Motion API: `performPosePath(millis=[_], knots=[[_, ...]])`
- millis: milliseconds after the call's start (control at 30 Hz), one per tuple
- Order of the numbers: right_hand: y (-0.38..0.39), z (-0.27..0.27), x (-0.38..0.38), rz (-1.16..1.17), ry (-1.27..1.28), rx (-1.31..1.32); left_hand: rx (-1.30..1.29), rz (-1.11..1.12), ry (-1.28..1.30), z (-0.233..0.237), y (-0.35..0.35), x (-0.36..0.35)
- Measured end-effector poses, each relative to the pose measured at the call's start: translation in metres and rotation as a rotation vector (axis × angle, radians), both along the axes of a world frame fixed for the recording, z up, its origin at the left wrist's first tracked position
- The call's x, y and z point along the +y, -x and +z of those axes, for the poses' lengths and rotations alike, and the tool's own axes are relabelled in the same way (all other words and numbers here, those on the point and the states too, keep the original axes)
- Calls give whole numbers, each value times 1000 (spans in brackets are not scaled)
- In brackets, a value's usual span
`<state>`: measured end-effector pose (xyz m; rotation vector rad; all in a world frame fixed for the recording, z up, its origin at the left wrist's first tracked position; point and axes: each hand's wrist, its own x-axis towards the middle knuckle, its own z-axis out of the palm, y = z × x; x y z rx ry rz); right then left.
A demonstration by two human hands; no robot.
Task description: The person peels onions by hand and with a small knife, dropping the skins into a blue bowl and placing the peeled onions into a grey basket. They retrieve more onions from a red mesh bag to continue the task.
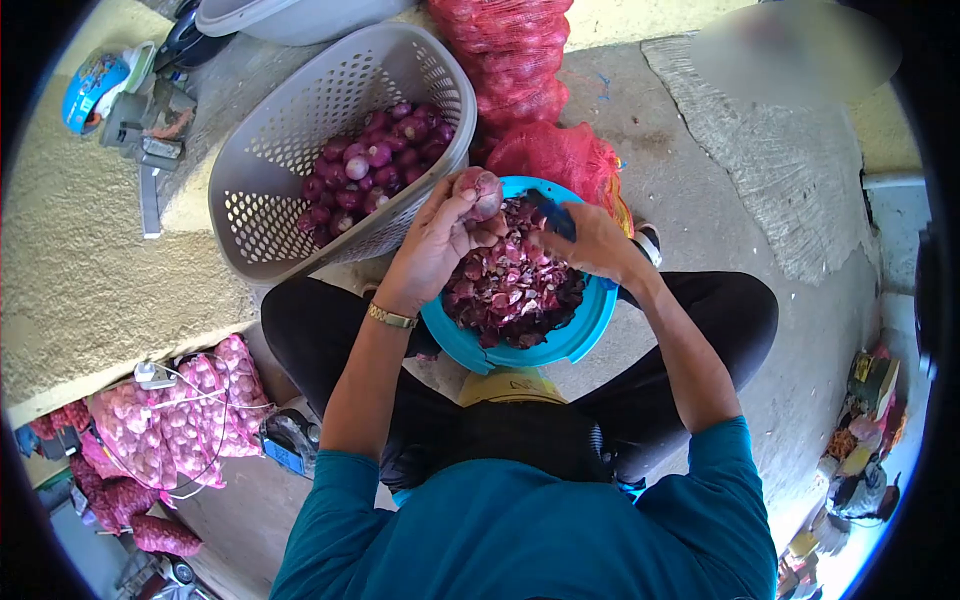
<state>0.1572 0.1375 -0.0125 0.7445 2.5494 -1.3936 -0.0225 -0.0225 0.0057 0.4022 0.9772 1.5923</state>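
My left hand (440,240) is closed around a red onion (478,193), holding it above the left rim of a blue basin (590,325). The basin is between my legs and holds a heap of red onion skins and scraps (510,285). Over the basin's right side, my right hand (588,240) is closed on a dark tool that looks like a knife (552,215); motion blurs its edges. The onion and the tool are apart. At upper left, a grey perforated laundry basket (250,215) holds many peeled red onions (365,165).
Red mesh sacks of onions (505,60) stand behind the basin, with a slack red net (560,160) beside it. Pink net bags (190,410) lie at lower left, near a power strip (155,376). Another grey tub (300,18) is at the top. Mixed items line the right wall.
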Motion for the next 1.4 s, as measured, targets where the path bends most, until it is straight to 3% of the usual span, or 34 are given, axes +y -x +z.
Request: performPosePath(millis=[67,100,133,200,333,400,500,700,1033,1233,1333,1400], knots=[[6,-8,-4,-317,-86,313,-22,25,17,0,-2,3],[10,-4,-3,-384,7,259,-48,43,31,1,-3,5],[12,11,-3,-383,7,258,-48,44,31,2,-5,6],[14,40,-4,-296,298,288,-98,126,75,4,-7,9],[18,26,-4,-215,318,535,-76,57,35,-12,1,8],[21,27,-7,-161,38,580,-191,-142,-129,-14,4,7],[17,41,-10,-73,-166,434,-129,-81,-36,-12,-8,10],[18,38,-12,-90,-344,411,-98,-50,-1,-10,-17,11],[18,34,-15,-59,-428,396,-83,-23,33,-6,-17,11],[18,25,-16,4,-559,426,-244,-28,19,-24,-14,10],[16,26,-15,90,-634,473,-231,-32,58,-33,-14,9],[14,27,-16,328,-627,482,-268,-23,114,-35,-9,10]])
